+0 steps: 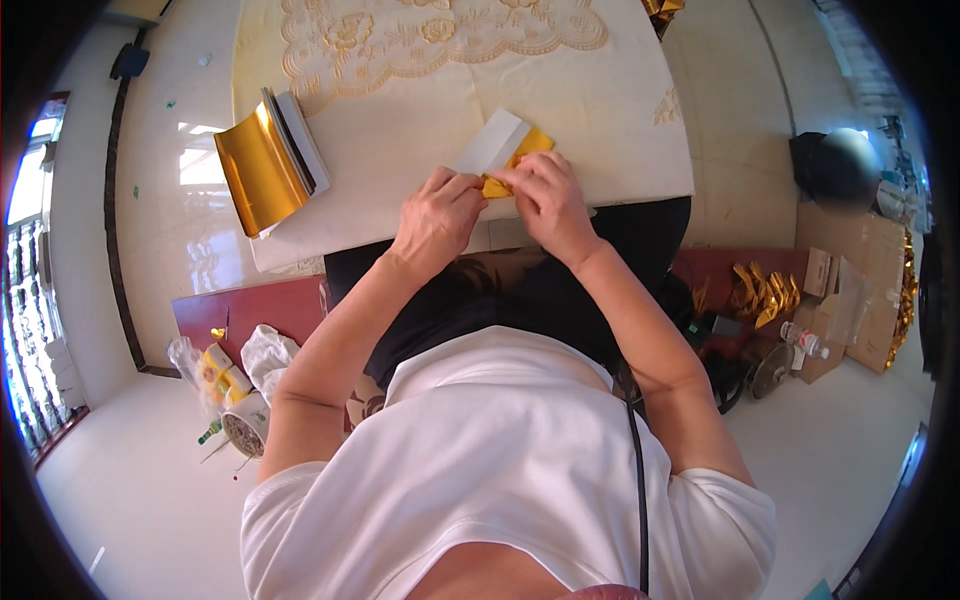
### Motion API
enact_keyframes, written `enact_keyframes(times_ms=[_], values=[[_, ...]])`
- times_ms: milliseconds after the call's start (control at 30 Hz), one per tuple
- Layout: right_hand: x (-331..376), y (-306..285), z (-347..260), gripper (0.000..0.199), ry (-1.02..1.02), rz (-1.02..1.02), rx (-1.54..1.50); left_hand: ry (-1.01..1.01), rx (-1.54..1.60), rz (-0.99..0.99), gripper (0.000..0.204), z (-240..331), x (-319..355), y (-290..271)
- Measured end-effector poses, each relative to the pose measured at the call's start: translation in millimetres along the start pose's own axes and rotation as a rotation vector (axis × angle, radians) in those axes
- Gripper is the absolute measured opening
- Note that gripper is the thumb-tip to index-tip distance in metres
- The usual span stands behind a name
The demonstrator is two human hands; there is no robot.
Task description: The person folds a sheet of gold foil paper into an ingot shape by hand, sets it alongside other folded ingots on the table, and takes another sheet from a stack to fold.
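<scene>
Nearest the camera, both forearms run up from a white shirt to meet at the near edge of the table (620, 150), which is covered by a cream cloth with an embroidered lace-like pattern at its far end. The left hand (437, 215) and the right hand (548, 200) sit touching each other, their fingers (520, 178) drawn narrow and pinched on a small piece of gold paper (515, 160). The paper lies flat on the cloth just beyond the knuckles, gold face and white back both showing, with one white flap angled up to the left. From the way the fingertips crowd one spot at the sheet's near corner, the step in hand looks like pressing or rolling a small fold into that corner. The next move would seem to call for steady pressure along the crease while the rest of the sheet stays flat, with the corners kept aligned, since foil paper holds any stray wrinkle. Farther off to the left, well apart from the hands, a stack of gold sheets (262, 165) rests at the table's edge, its top leaf curling.
</scene>
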State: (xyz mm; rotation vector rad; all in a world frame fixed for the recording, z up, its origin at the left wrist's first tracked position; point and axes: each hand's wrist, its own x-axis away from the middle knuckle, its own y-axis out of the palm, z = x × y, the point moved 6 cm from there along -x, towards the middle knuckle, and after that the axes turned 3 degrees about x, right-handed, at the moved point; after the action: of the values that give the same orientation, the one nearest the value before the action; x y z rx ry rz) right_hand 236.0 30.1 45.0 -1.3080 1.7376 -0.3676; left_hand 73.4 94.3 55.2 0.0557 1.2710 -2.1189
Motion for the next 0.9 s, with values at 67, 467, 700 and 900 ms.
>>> enact_keyframes(times_ms=[67, 467, 700, 900], values=[[4.4, 3.2, -4.3, 0.029, -0.073, -0.054, 0.043, -0.013, 0.005, -0.002, 0.014, -7.7, 3.4, 5.5], [35.2, 3.6, -26.6, 0.064, -0.106, -0.162, 0.208, 0.042, -0.235, -0.135, 0.061, 15.6, 34.8, 18.1], [41.3, 16.2, -30.3, 0.056, -0.097, -0.095, 0.314, 0.01, -0.301, -0.188, 0.075, 14.9, 42.0, 27.8], [46.0, 28.0, -38.1, 0.07, -0.107, -0.201, 0.313, -0.005, -0.275, -0.196, 0.072, 10.9, 46.7, 30.4]])
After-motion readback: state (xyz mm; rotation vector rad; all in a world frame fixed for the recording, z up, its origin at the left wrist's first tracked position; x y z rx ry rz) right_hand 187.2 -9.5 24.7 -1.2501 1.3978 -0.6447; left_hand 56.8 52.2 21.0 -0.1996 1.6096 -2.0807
